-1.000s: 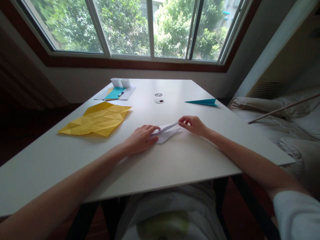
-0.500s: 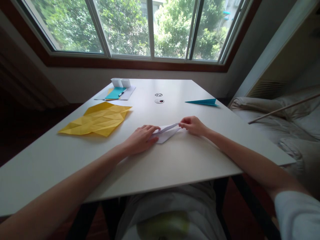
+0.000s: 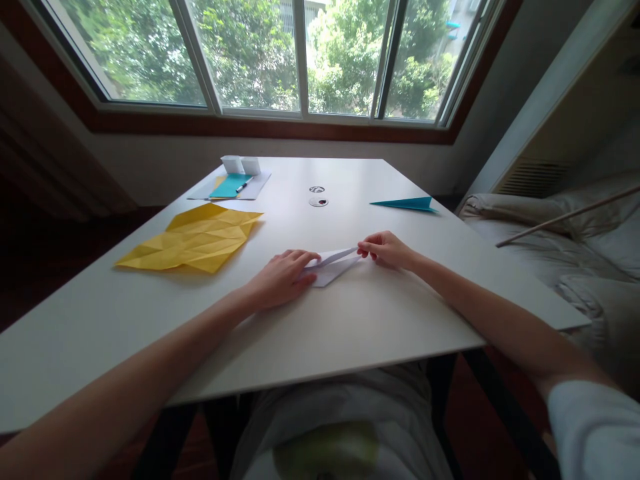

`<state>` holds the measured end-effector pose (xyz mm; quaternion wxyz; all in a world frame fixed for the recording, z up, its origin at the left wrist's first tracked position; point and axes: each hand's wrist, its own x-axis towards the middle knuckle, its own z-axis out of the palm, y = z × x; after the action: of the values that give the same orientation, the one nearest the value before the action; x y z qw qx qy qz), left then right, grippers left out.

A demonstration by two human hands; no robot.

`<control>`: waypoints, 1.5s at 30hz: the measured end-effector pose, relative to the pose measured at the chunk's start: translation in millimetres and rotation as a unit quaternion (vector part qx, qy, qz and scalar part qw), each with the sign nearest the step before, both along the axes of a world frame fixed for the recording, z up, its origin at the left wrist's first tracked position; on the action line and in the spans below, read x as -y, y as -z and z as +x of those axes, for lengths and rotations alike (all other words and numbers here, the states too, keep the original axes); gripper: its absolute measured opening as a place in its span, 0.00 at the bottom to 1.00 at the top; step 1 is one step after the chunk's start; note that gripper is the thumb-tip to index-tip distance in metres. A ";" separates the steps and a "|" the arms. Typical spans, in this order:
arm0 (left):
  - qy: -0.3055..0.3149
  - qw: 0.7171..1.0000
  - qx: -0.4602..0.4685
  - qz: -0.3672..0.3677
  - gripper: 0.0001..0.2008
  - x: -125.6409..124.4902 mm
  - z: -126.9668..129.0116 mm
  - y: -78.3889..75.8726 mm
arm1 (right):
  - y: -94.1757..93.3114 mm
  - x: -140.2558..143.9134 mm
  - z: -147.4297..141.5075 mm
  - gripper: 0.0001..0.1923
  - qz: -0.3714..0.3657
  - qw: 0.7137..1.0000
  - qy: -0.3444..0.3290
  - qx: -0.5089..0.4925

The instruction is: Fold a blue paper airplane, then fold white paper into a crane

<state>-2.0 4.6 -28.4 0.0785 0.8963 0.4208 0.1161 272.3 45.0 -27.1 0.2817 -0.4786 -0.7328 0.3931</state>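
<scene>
A folded sheet of white paper (image 3: 334, 268) lies near the middle of the table, with a flap raised along its far side. My left hand (image 3: 285, 277) covers the paper's left end, its fingers on top and the thumb along the near part, holding it down. At the opposite end my right hand (image 3: 385, 250) pinches the tip of the raised flap between thumb and fingertips. The part of the paper under my left palm is hidden.
Creased yellow paper (image 3: 195, 240) lies to the left. A folded blue paper plane (image 3: 405, 204) rests at the right. Two small white containers (image 3: 241, 165), blue paper (image 3: 230, 186) and a pen (image 3: 244, 185) are at the back left. Round table fittings (image 3: 319, 201) sit mid-table.
Almost nothing differs. My right hand still pinches the paper's right tip, with its fingers shifted very slightly; my left hand stays in place.
</scene>
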 end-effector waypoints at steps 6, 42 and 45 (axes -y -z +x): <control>0.003 1.000 0.004 0.001 0.19 0.4 0.1 -0.5 | -1.9 1.5 -0.9 0.16 -0.004 1.000 0.000 0.000; 0.016 0.999 -0.025 0.013 0.19 -1.4 -1.9 1.9 | -4.5 1.6 2.9 0.14 0.050 0.991 -0.029 0.117; 0.015 1.000 -0.022 0.009 0.19 -0.6 -1.0 0.5 | -4.1 0.4 3.3 0.14 0.030 0.993 -0.029 0.106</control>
<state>-3.0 5.1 -28.9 0.0633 0.9055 0.4078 0.0988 275.6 44.6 -23.0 0.2052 -0.4876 -0.7836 0.3257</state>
